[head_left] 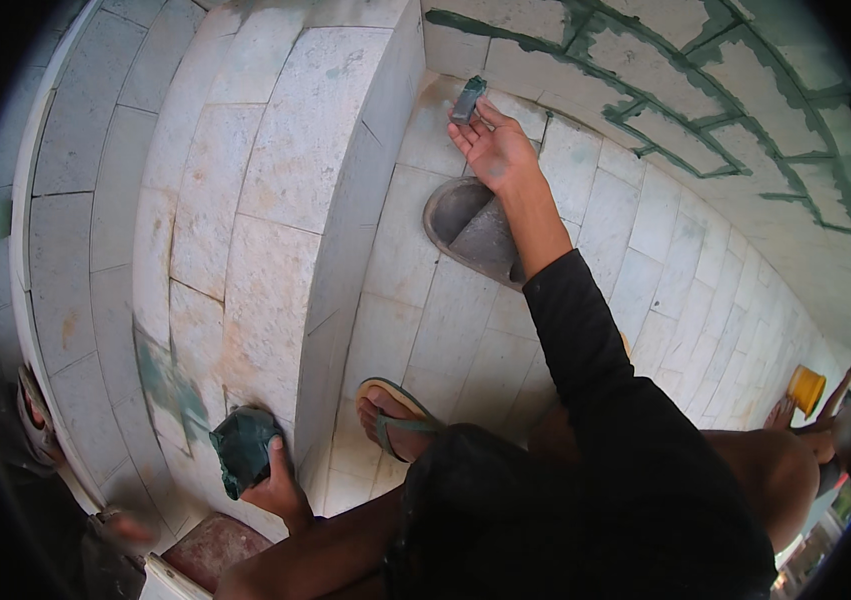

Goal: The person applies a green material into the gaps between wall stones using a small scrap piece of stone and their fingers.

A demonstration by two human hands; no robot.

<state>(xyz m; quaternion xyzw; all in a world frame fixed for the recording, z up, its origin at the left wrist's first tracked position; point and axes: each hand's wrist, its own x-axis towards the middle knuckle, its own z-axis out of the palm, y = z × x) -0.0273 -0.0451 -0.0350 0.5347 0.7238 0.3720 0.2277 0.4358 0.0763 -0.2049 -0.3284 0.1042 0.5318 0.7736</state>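
Note:
My left hand [280, 492] grips a small dark green container [245, 450], its torn-looking rim smeared with green paste, at the edge of the tiled ledge. My thumb lies on its side; the other fingers are mostly hidden. Stretched far forward, my right hand [495, 150] is turned palm up and pinches a small flat grey-green piece [466, 103] with dark green paste on its tip. That piece is near the foot of the wall [665, 130], where green paste fills the joints between pale tiles.
A grey rounded vessel with a divider [475, 228] sits on the tiled floor under my right forearm. My sandalled foot [390, 420] is beside the raised tiled ledge [255, 200]. Another person [830, 440] is at the far right near a yellow bucket [805, 390]; someone's foot [35, 415] shows at left.

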